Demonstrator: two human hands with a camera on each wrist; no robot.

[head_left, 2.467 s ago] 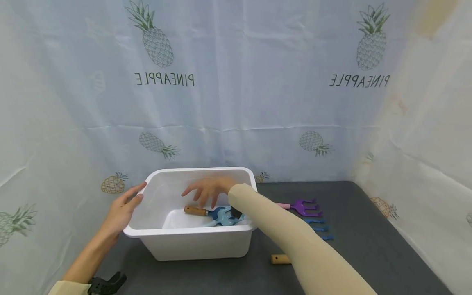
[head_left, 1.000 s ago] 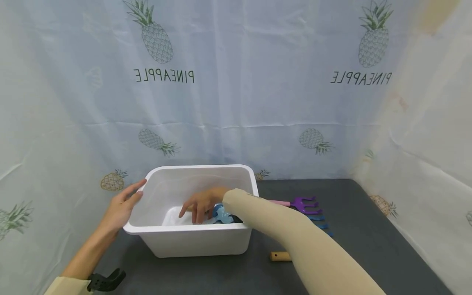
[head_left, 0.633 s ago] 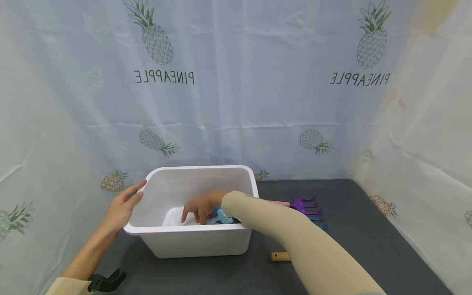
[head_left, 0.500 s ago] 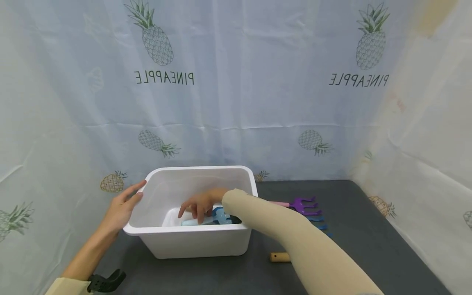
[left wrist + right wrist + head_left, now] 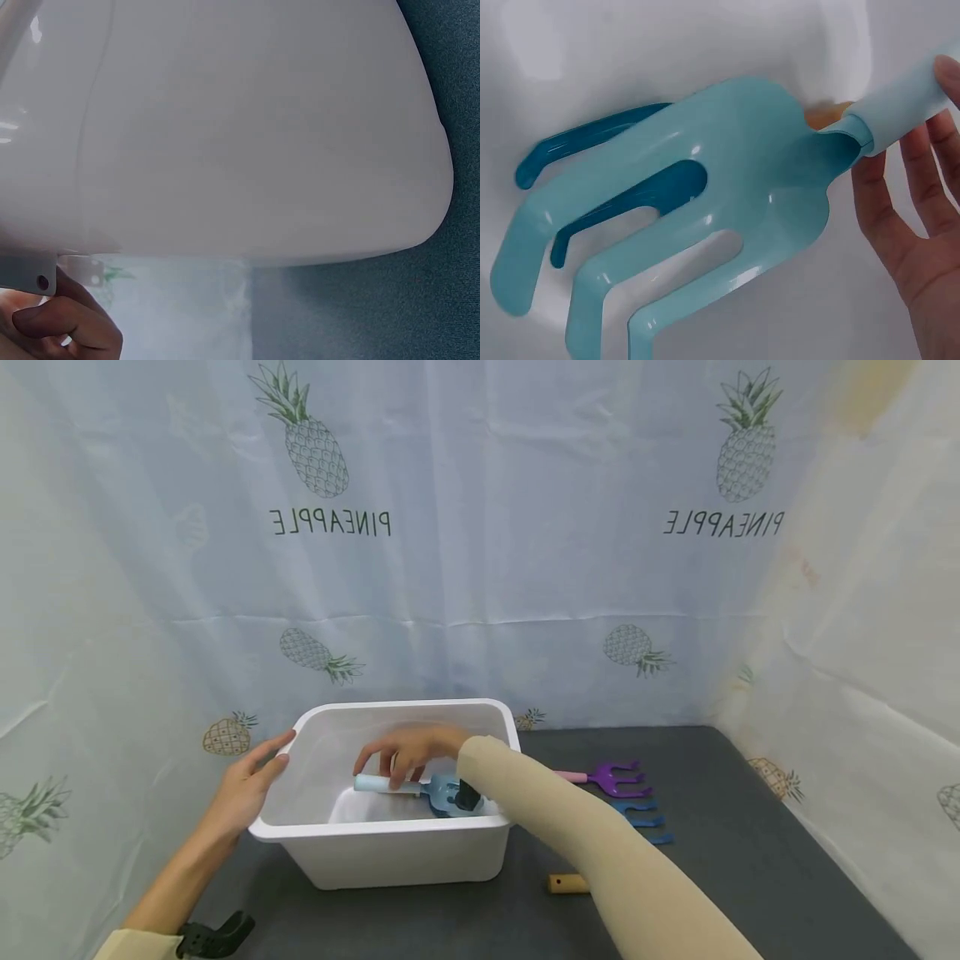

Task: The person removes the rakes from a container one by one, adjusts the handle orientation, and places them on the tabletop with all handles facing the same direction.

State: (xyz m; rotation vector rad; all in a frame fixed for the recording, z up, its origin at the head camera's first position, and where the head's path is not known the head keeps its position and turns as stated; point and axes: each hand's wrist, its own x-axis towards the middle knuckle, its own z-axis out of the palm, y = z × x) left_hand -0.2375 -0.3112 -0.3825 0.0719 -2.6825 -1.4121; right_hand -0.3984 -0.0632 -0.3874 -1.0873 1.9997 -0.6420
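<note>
My right hand [image 5: 408, 750] holds a light blue hand rake by its pale handle [image 5: 375, 784], inside a white plastic tub [image 5: 405, 860]. In the right wrist view the rake head [image 5: 772, 150] spreads broad with bent tines, the thumb and fingers on either side of the handle. Beneath it lies a darker blue hand rake [image 5: 592, 139], mostly covered, with a bit of wooden handle [image 5: 826, 114] showing. My left hand [image 5: 243, 785] grips the tub's left rim; in the left wrist view its fingers [image 5: 86, 326] curl at the edge.
Right of the tub, on the dark table [image 5: 720, 860], lie a purple rake [image 5: 618, 779] with a pink handle and blue tines [image 5: 648, 821] partly under my right arm. A wooden handle [image 5: 567, 883] pokes out there too. A pineapple-print curtain [image 5: 480, 527] stands behind.
My right hand has gone down into the tub, taken hold of the light blue rake's handle and raised it off the darker rake. The left hand has stayed on the rim.
</note>
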